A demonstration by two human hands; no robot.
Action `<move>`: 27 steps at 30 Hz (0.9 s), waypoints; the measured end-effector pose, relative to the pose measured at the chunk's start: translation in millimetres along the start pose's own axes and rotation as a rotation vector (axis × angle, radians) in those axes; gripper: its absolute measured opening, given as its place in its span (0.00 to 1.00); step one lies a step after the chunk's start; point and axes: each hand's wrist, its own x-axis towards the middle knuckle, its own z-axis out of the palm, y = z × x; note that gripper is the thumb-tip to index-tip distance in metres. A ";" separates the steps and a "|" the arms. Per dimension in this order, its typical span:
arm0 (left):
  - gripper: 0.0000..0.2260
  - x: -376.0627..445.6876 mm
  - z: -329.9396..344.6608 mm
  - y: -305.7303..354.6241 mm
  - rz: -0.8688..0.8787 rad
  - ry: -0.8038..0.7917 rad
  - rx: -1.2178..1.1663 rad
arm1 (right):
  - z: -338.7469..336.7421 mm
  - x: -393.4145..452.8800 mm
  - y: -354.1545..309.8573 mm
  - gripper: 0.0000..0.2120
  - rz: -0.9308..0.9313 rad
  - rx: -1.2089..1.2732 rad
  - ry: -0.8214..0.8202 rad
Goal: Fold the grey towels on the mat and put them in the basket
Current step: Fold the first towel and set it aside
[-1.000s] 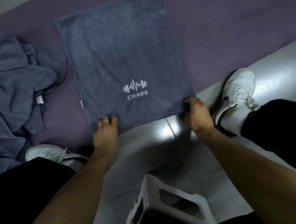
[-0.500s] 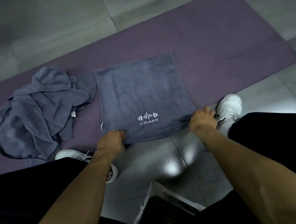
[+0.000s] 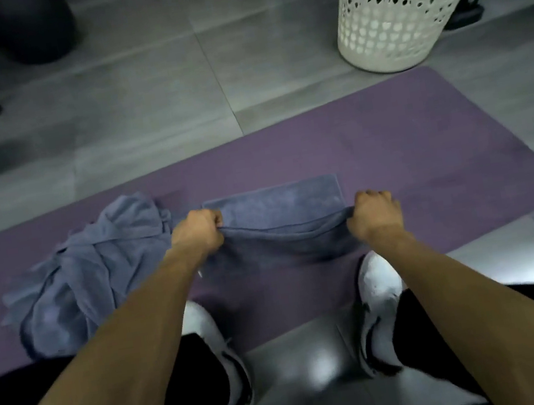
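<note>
Both fists' grip (image 3: 198, 233) (image 3: 374, 212) on towel (image 3: 283, 231) edge

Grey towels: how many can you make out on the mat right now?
2 at least: one towel held by the left hand and right hand, mid-fold; one crumpled heap to its left, which may hide more.

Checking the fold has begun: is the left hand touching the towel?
Touching. The head view shows the left hand gripping the towel by its near edge, lifted off the mat.
</note>
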 end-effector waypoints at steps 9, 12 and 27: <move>0.14 194.7 49.2 -13.7 -0.025 -0.127 -0.032 | 38.5 192.7 -46.6 0.20 -0.034 -0.112 -0.171; 0.14 230.6 67.0 -24.4 -0.027 -0.143 -0.040 | 56.6 234.1 -50.8 0.20 -0.069 -0.138 -0.238; 0.15 274.2 117.0 13.4 0.372 -0.145 -0.136 | 105.2 274.6 -54.1 0.24 -0.486 0.015 -0.202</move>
